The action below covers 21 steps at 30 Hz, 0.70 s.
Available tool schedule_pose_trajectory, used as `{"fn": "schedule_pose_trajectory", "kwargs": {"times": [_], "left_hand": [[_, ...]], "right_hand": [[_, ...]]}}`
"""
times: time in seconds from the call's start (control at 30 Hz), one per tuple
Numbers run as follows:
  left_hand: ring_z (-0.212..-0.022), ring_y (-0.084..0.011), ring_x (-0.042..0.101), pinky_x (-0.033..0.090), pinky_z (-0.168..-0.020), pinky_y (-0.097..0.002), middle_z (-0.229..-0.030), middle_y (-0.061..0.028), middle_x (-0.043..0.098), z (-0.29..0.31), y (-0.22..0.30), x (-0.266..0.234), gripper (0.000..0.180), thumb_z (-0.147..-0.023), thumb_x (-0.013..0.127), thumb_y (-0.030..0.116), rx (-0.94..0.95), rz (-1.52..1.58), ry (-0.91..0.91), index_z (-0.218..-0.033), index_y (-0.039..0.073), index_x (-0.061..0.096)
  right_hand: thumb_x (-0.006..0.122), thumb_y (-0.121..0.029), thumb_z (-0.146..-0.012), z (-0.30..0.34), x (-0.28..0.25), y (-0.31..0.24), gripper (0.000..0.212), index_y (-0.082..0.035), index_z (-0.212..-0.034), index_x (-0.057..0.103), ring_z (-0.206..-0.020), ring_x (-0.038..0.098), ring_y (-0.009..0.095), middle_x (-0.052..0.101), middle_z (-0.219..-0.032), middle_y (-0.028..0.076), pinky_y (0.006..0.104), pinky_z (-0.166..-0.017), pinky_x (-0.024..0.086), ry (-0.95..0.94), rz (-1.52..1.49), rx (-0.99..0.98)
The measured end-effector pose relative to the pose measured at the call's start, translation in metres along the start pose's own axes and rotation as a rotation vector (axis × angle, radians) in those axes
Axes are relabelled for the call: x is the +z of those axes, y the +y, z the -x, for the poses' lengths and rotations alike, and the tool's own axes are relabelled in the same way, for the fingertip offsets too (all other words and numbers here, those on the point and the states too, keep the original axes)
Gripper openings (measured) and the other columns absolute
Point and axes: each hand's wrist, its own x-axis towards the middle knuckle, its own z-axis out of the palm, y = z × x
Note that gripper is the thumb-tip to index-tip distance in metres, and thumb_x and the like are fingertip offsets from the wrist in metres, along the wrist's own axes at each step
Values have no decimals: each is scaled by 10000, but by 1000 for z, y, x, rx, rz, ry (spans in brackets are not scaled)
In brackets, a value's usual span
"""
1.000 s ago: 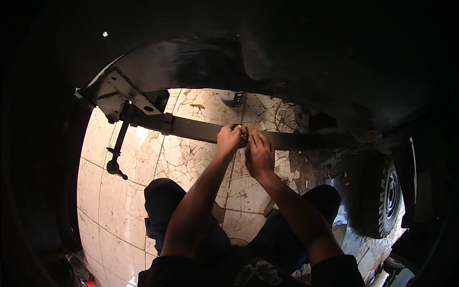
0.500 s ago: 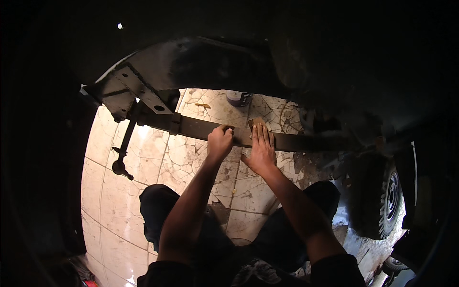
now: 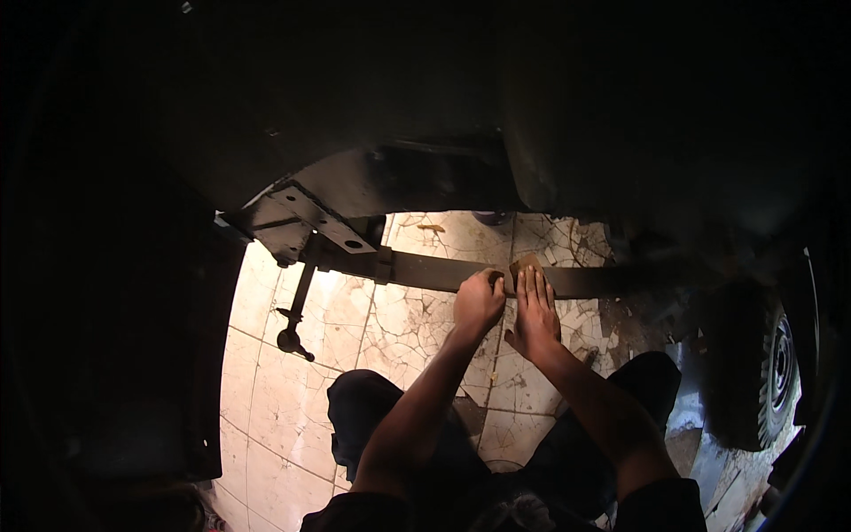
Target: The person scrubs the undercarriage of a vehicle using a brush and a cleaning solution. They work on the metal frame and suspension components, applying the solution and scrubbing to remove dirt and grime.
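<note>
A long flat dark metal bar, like a leaf spring (image 3: 425, 269), runs across in front of me beneath a dark vehicle body. My left hand (image 3: 480, 301) has its fingers curled over the bar's upper edge. Just right of it, my right hand (image 3: 537, 315) lies on the bar with straight fingers close together, thumb apart below. Under those fingers is a brown sheet that looks like sandpaper (image 3: 526, 262); its upper corner pokes out above the bar. Its remainder is hidden by the hand. A metal clip (image 3: 384, 265) wraps the bar to the left.
A bracket with holes (image 3: 324, 219) and a hanging rod with a rounded end (image 3: 295, 326) are at left. The vehicle body (image 3: 425, 106) arches overhead. Cracked tiles (image 3: 417, 328) cover the floor. A wheel (image 3: 778, 377) stands at right; a bucket base (image 3: 490, 217) shows beyond the bar.
The view has shifted, so the bar and floor sit further right and lower. My hands are slightly closer together on the bar. The bucket beyond is now mostly hidden.
</note>
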Motion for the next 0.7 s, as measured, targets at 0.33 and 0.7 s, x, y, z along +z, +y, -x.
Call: {"fn": "schedule_pose_trajectory", "kwargs": {"times": [0.33,0.7], "left_hand": [[-965,-396,706,563,-853,-448,-1030,-214,737,-4,-16,-4,261,-939,671,223,108,-55,115,-1078,11,733],[-1012,-347,656,536,-908,-436,-1012,-144,705,9,-9,-21,244,-852,695,77,207,-108,142,-1093,58,724]], "right_hand": [[843,-309,-767,-16,-4,6,1236,50,-1621,25,-1596,76,339,55,-1712,225,438,-1295,100,16,46,2],[861,-324,-758,13,-3,6,1217,48,-1616,82,-1587,95,361,93,-1697,246,447,-1299,101,-14,61,-25]]}}
